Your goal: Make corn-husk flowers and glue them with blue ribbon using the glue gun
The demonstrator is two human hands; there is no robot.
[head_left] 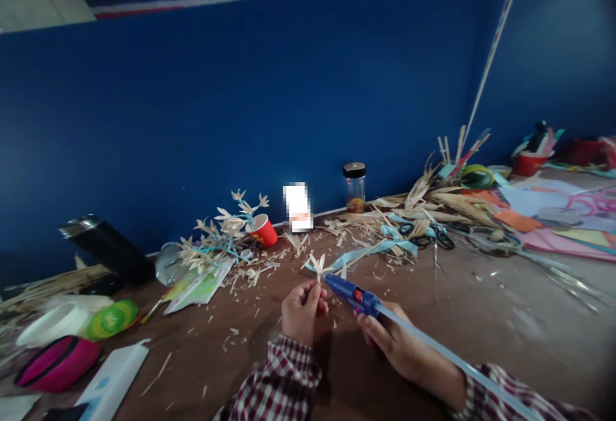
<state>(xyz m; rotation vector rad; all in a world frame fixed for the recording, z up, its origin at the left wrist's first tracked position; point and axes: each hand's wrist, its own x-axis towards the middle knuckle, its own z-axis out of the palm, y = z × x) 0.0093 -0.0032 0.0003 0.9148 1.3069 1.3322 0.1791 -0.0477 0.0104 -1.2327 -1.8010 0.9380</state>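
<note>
Pinched upright between the fingers of my left hand (302, 309) is a small pale flower (318, 266) with pointed petals that look like dried husk. My right hand (392, 337) grips a blue glue gun (353, 294), its nozzle pointing left and close against the flower's base. Whether the tip touches the flower I cannot tell. From the gun's rear a long translucent glue stick (447, 347) runs back over my right forearm. Behind my hands, light blue ribbon (356, 255) lies among husk scraps.
A red paper cup (262, 231) lies tipped beside finished-looking husk flowers (216, 235). A lidded jar (355, 189) stands by the blue partition (269, 100). Scissors (428, 236) and husks (409, 206) lie right of centre. At left are a black tumbler (108, 248) and a pink pouch (58, 363).
</note>
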